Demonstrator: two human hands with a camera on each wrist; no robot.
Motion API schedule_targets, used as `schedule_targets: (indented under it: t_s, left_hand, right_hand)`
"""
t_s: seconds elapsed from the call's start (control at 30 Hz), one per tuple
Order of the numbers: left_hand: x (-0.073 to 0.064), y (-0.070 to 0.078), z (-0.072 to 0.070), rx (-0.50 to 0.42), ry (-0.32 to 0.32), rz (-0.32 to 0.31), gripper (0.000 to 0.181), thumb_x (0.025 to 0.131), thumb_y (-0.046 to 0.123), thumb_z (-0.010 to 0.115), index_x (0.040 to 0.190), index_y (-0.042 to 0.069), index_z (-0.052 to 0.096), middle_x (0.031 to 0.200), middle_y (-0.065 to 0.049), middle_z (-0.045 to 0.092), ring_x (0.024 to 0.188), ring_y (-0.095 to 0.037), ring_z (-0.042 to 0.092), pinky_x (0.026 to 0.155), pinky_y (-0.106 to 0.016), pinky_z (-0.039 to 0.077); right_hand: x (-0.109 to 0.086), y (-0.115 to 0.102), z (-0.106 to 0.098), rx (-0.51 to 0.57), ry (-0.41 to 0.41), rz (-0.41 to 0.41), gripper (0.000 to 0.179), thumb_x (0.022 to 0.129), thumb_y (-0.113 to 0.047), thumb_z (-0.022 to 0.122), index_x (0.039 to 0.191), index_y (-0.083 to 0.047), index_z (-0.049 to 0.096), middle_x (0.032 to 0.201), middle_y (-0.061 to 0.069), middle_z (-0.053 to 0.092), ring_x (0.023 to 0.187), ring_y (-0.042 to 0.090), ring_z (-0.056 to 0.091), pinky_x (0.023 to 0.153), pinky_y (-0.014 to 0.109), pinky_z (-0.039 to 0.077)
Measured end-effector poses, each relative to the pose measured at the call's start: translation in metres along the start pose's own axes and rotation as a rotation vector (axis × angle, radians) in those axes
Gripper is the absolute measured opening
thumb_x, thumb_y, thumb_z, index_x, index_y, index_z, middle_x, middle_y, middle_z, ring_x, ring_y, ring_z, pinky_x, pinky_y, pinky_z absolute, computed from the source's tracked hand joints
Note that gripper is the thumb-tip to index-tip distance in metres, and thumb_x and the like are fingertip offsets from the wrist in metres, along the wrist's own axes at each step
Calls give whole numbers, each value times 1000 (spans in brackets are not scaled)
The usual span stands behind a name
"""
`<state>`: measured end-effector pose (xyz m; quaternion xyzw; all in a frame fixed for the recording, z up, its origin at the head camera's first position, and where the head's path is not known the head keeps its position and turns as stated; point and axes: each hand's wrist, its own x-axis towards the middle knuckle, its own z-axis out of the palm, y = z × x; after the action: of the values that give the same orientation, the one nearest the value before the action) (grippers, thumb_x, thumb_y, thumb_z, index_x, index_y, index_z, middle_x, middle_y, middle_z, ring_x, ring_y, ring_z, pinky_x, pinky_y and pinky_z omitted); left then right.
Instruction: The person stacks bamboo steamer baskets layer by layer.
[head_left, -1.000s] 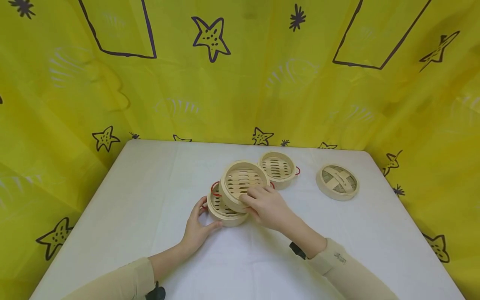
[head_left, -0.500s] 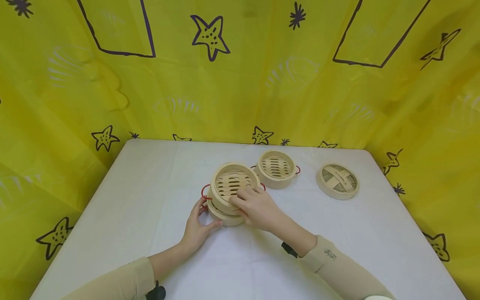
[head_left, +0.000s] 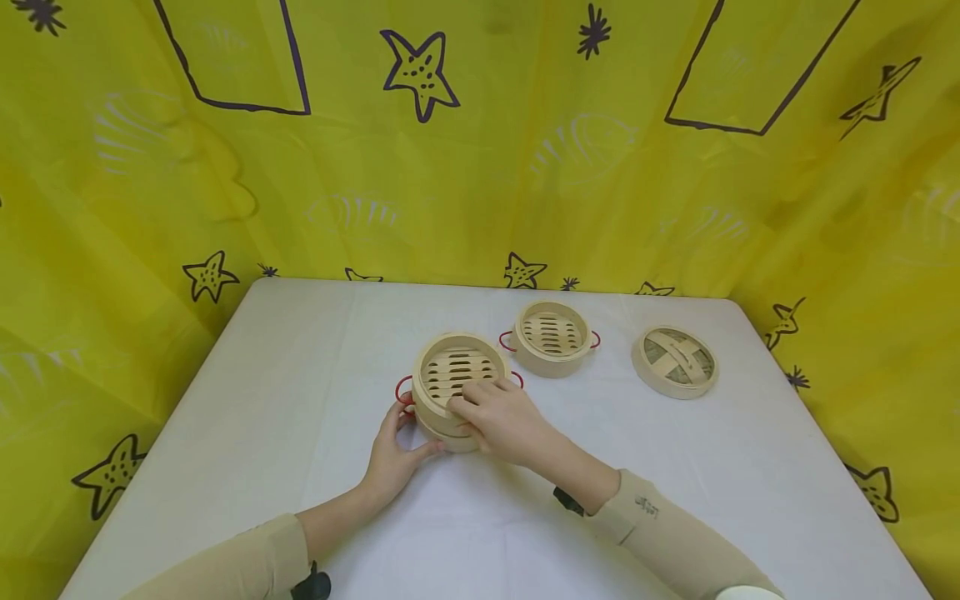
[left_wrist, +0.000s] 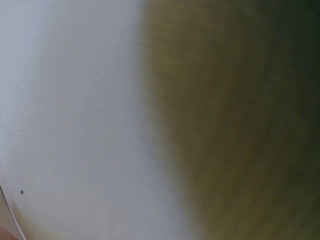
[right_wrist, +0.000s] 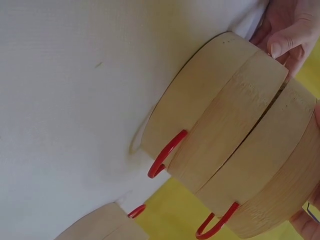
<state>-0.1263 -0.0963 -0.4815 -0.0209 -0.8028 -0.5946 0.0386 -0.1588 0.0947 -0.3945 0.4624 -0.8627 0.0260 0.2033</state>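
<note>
Two round bamboo steamer baskets are stacked near the middle of the table in the head view. My right hand pinches the near right rim of the upper steamer basket, thumb outside and fingers over the edge. Around the left side of the lower steamer basket, my left hand grips with thumb in front and fingers behind. A thin dark gap runs between the upper basket and the lower basket in the right wrist view. Their red handles nearly line up. The left wrist view is mostly blurred.
Behind and to the right stands a third steamer basket with red handles. Farther right lies a woven steamer lid. Everything rests on a white-covered table, backed by a yellow patterned curtain.
The upper basket has moved left and down, from tilted and offset over the lower basket to lying on top of it. My right hand moved with it; my left hand stayed put.
</note>
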Motion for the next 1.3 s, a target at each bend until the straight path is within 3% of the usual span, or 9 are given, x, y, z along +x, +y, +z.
schedule_targets:
  t_s: [0.83,0.9,1.13,1.3]
  left_hand:
    - [-1,0,1,12,7,7,80,69,11,80,135,4,35,136,-13,41,122,-31,39,105,-43,30]
    - [-2,4,1,14,12,11,80,68,9,79,135,3,35,136,-14,41,122,-32,39,104,-43,30]
    - [-9,36,-3,23,18,49,74,68,-1,77,130,-8,36,129,-23,43,117,-39,41,100,-50,33]
    - [-11,40,-4,23,14,30,74,69,-1,77,131,-7,36,131,-23,43,119,-39,40,102,-48,33]
  right_hand:
    - [3,-4,1,-11,-38,13,24,74,-24,72,94,-21,59,83,-6,52,83,13,55,70,29,45]
    - [3,-5,0,-12,-41,12,24,74,-24,72,94,-21,59,83,-6,52,83,12,55,70,29,45]
    - [5,-5,-3,-1,-61,22,23,74,-24,72,93,-21,59,82,-5,51,82,13,55,73,30,45]
    - [5,-5,-4,11,-78,22,23,75,-24,71,94,-21,59,82,-4,51,83,14,55,75,31,46]
